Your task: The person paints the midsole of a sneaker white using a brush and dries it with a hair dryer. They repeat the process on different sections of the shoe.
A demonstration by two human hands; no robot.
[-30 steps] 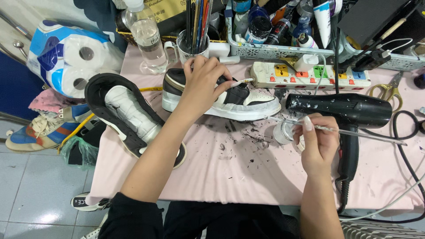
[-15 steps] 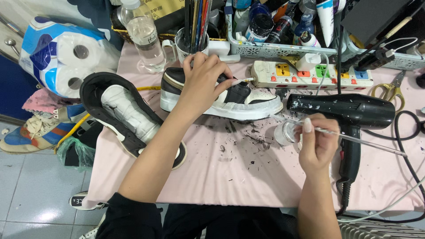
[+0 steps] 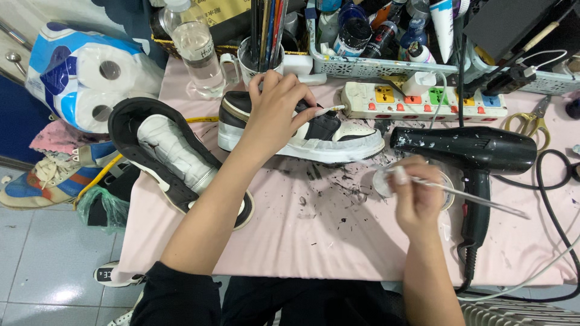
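We are pinning the black-and-white shoe (image 3: 302, 130) on the table (image 3: 314, 241) with our left hand (image 3: 275, 115), its length running left to right. Our right hand (image 3: 414, 193) is pinching a thin brush (image 3: 477, 197) over the small paint dish (image 3: 386, 181), just right of the toe.

Single head view, worn high above near edge of tabletop (image 3: 314, 241). Looks steeply down and forward, close range; far edge clutter at top, floor at left.

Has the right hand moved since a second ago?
No. The right hand stays just left of the hair dryer, holding the brush over the small dish.
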